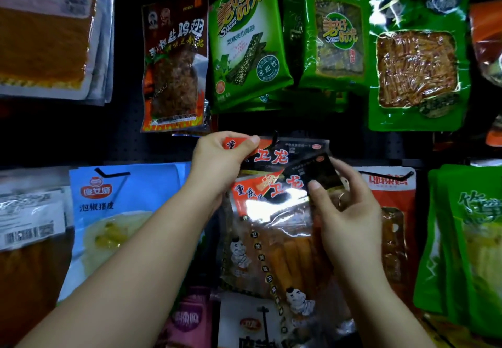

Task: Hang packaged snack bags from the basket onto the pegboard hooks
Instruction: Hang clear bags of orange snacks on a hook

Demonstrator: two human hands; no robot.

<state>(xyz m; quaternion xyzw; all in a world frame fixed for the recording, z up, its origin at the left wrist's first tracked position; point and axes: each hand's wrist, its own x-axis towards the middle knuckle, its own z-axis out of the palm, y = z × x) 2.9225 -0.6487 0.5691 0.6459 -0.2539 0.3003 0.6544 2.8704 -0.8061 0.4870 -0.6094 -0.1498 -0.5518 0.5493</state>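
Observation:
Two clear snack bags with red and black headers overlap at the centre of the dark pegboard [130,141]. The rear bag [288,152] sits up at a black hook [275,137]. My left hand [220,162] pinches the red top left corner of that bag. The front bag [274,236], holding orange sticks, is tilted. My right hand [347,211] pinches its black top right corner between thumb and fingers. The basket is out of view.
Hung bags surround the spot: a brown chicken-wing pack [175,62] and green seaweed packs [247,40] above, a blue bag [119,211] to the left, a red-orange bag [394,211] and green bags [472,252] to the right. Pink and white packs [244,320] hang below.

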